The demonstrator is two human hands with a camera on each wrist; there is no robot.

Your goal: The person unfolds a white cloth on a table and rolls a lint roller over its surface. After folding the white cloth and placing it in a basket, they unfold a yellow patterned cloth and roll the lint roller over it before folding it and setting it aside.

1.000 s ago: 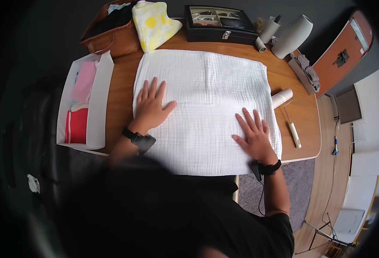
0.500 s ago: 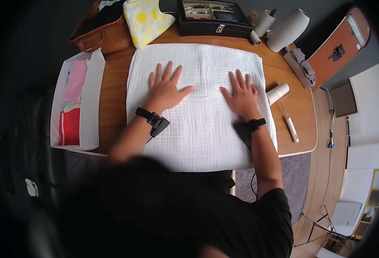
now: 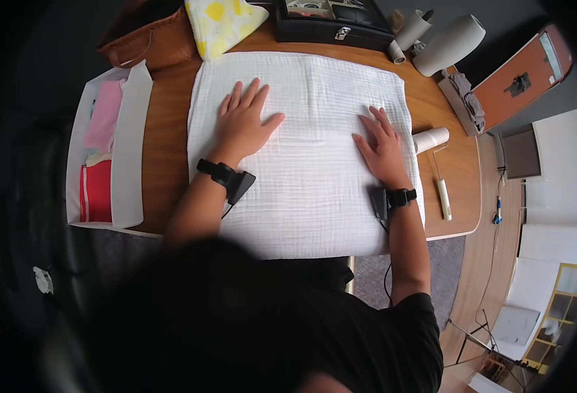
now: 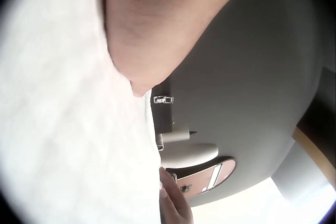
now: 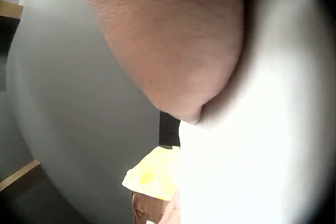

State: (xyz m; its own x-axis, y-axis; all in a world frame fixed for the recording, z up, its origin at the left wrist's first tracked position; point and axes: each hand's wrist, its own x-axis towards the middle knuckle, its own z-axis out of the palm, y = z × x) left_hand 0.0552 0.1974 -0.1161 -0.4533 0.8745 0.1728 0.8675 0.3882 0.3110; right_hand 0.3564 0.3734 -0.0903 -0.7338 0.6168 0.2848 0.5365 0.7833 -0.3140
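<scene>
A white crinkled cloth (image 3: 301, 190) lies spread over the wooden table in the head view. On its upper left part the left hand (image 3: 244, 128) rests palm down, fingers spread. The right hand (image 3: 383, 152) lies on the cloth near its right edge, fingers extended and closer together. Neither hand grips anything. In the left wrist view the left hand (image 4: 152, 29) is against the cloth (image 4: 68, 108), with the other hand low in the frame. The right wrist view has the right hand (image 5: 173, 45) beside the cloth (image 5: 252, 161).
A white box (image 3: 131, 157) of folded clothes stands left. Behind are a brown basket (image 3: 164, 46), a yellow-and-white cloth (image 3: 226, 23), a black case (image 3: 331, 29) and a white vase (image 3: 451, 44). A lint roller (image 3: 431, 139) lies right of the cloth, near a grey box (image 3: 457, 105).
Both hands moved up the cloth from its lower part. Over the last half second, the right hand shifted slightly toward the right edge and its fingers drew closer together.
</scene>
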